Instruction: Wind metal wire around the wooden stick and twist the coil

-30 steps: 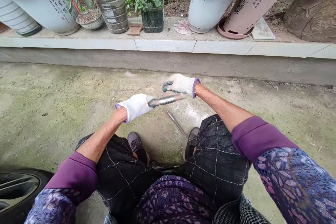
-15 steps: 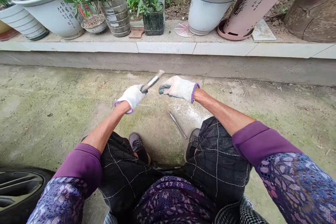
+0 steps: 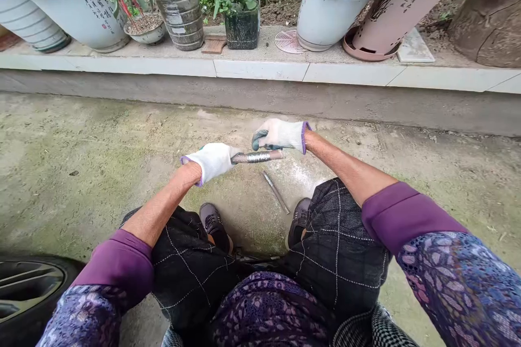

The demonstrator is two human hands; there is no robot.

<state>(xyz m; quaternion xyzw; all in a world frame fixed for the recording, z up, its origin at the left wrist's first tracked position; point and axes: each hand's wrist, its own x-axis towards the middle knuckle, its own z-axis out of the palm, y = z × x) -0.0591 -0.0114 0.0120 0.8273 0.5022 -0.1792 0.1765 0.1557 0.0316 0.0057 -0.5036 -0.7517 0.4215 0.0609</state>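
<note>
Both my hands wear white knit gloves with purple cuffs. My left hand (image 3: 211,160) is closed round one end of a short grey metal rod (image 3: 257,157), which points level to the right. My right hand (image 3: 280,134) sits just above the rod's far end, its grey-coated fingers curled and touching the rod; whether anything lies inside them is hidden. A thinner metal rod (image 3: 275,192) lies on the concrete between my shoes, below both hands.
A raised tiled ledge (image 3: 260,69) runs across the back with several plant pots (image 3: 325,16), a wooden block (image 3: 214,45) and a round pink grate (image 3: 290,42). A black tyre (image 3: 28,287) is at bottom left. Whitish dust (image 3: 303,173) marks the ground.
Half a second ago my left hand held the rod raised and tilted upward, clear of the right hand. It has swung back down to level, under my right hand's fingers.
</note>
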